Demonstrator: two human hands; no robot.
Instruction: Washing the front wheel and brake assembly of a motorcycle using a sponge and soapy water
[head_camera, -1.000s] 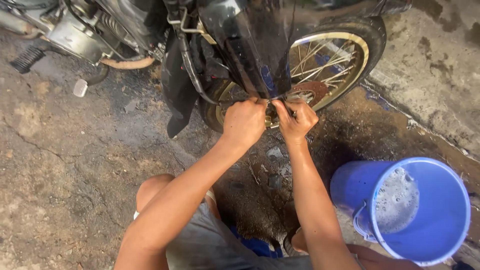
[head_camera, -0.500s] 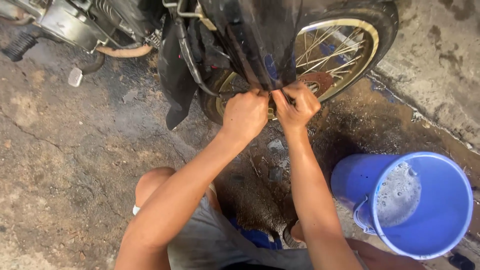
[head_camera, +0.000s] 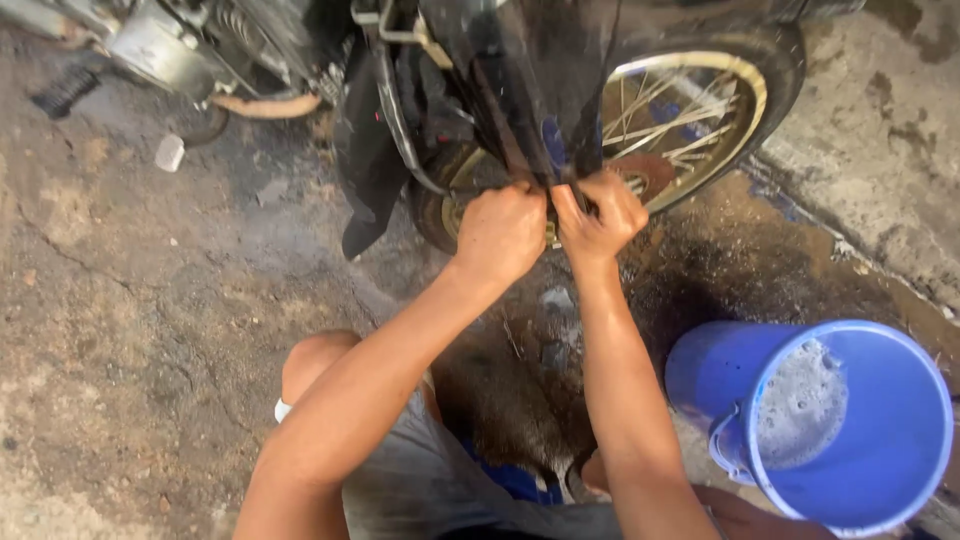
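Both hands are up at the back of a motorbike that stands on a wet, cracked concrete floor (head_camera: 150, 330). The left hand (head_camera: 502, 232) and the right hand (head_camera: 598, 215) are side by side, almost touching, and the fingers of both are curled tight around the bottom edge of a dark, shiny mudguard (head_camera: 520, 90) that hangs down over the back wheel (head_camera: 690, 110). The mudguard looks thin, wet and bendy, so it may feel slippery and could flex when pulled; the low edge, where the hands already grip, looks like the best place to hold it. A blue bucket (head_camera: 880, 470) with foamy water stands near the person's right arm. A small pale scrap (head_camera: 170, 152) lies on the floor, well apart to the left.
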